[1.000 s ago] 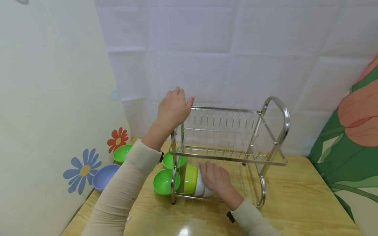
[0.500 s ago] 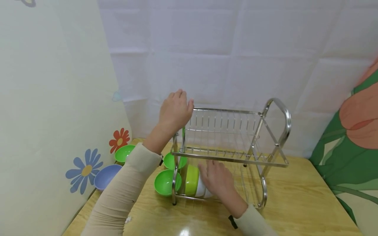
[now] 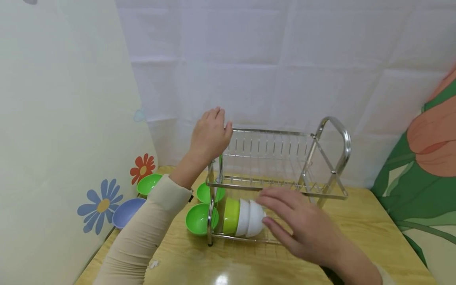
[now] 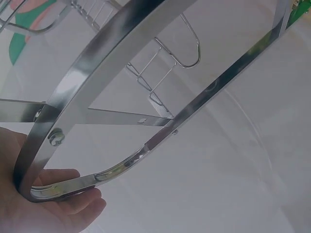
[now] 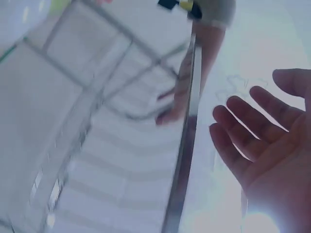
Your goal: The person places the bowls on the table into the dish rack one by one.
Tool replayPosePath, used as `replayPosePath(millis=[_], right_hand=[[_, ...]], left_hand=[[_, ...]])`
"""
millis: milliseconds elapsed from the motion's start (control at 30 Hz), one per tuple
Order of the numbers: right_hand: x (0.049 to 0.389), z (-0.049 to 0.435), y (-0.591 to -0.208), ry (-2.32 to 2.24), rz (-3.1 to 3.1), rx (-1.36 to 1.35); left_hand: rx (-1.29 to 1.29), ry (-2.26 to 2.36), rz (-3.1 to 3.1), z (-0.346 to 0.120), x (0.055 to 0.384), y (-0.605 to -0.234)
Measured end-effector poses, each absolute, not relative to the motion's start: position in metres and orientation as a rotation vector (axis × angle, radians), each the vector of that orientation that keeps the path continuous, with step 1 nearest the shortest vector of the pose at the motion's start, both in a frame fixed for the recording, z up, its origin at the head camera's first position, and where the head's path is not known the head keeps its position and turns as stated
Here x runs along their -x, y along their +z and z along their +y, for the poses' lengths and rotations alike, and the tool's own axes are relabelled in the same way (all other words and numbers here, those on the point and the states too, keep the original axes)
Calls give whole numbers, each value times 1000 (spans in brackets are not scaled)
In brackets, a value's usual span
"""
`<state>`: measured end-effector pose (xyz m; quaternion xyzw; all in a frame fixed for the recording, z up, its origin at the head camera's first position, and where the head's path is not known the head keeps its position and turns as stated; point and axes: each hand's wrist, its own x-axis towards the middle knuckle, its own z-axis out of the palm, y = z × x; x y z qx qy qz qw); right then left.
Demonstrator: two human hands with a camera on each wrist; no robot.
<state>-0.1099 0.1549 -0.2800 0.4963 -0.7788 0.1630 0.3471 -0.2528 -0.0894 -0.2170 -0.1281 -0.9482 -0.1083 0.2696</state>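
Observation:
In the head view my left hand holds the top left of the two-tier metal dish rack. The left wrist view shows the fingers of that hand around the curved side frame. On the lower tier, a yellow-green bowl and two white bowls stand on edge in a row at the left. My right hand is just right of the white bowls, holding nothing. Its fingers are spread and slightly bent, as the right wrist view also shows.
Two green bowls sit on the wooden table by the rack's left side. Farther left are a blue bowl and another green bowl. A thin green edge shows at the upper tier's left end. White cloth hangs behind.
My right hand has drawn back from the white bowls, toward the right and nearer the camera, uncovering them. The left hand has stayed on the rack; the bowls stand as before.

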Motion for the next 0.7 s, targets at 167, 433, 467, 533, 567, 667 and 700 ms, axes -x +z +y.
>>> replayPosePath(millis=[167, 433, 467, 533, 567, 667, 700], right_hand=[[125, 180, -250, 459, -1856, -1232], [152, 213, -230, 413, -1752, -1118], [157, 217, -229, 404, -1756, -1101], [168, 229, -228, 376, -1790, -1061], [173, 236, -228, 368, -1819, -1031], [189, 254, -229, 353, -1908, -936], [193, 260, -229, 353, -1940, -906]], left_hand=[[373, -286, -2543, -89, 252, -219], [420, -288, -2546, -90, 249, -224], [425, -291, -2542, -90, 249, -224], [432, -286, -2538, -90, 248, -226], [437, -282, -2535, -90, 247, -226], [456, -276, -2531, -89, 247, -227], [461, -278, -2532, -89, 246, -228]])
